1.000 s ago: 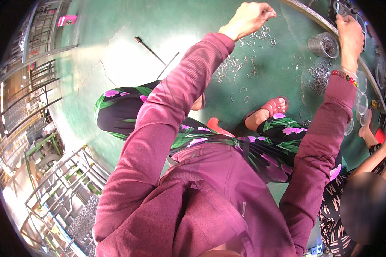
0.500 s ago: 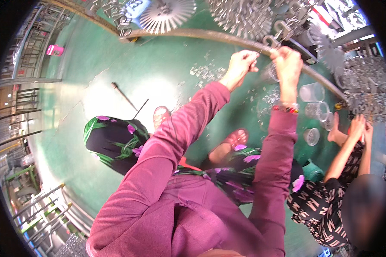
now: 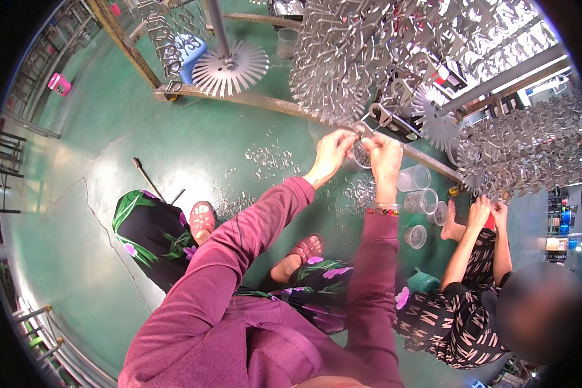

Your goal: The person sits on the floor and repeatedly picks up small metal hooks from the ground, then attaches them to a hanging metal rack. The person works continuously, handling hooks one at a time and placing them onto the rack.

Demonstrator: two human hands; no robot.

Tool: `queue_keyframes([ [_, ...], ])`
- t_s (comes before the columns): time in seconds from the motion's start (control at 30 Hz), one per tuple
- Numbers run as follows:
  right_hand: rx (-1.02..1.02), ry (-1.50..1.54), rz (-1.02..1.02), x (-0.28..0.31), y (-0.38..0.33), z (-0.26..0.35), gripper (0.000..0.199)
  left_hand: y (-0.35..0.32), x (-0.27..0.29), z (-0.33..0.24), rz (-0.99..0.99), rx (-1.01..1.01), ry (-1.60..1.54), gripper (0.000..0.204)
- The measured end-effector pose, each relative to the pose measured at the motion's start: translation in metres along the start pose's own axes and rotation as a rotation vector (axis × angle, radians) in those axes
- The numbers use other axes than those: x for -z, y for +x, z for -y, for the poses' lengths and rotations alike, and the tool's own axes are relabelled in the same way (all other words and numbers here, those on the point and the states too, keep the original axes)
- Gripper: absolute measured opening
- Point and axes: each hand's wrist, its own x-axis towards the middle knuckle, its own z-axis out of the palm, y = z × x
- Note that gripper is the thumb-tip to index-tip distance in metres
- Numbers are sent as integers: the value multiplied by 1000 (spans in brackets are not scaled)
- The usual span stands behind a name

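Observation:
Both my hands are raised in front of the metal rack, fingertips close together. My left hand [image 3: 333, 154] is pinched closed, its fingertips at a small grey metal piece [image 3: 365, 131]. From the other side, the thumb and fingers of my right hand [image 3: 385, 163] pinch around that same piece; its exact shape is partly hidden by the fingers. A bent metal hook [image 3: 380, 115] hangs just above my right fingertips. Below and between my hands stands a clear plastic cup [image 3: 362, 157], partly covered by them.
Dense rows of hanging metal hooks [image 3: 343, 58] fill the rack, with a slotted disc [image 3: 229, 70] to its left. Small metal bits [image 3: 268, 157] lie scattered on the green floor. Clear cups [image 3: 420, 202] stand right of me. A co-worker's hands [image 3: 487, 212] work farther right.
My view has shifted, showing more of the rack. My hands are closer together, their fingertips now meeting at the small metal piece near the rail.

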Motion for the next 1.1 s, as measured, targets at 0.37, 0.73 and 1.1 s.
queue_keyframes([
  [0.37,-17,-63,43,5,-2,-10,22,-5,-16,-23,29,71,48,19],
  [0.73,61,-31,26,3,-7,-1,21,-8,0,-19,53,-16,-6,17],
  [1.1,227,-71,159,10,11,10,20,3,17,-17,218,-38,191,23],
])
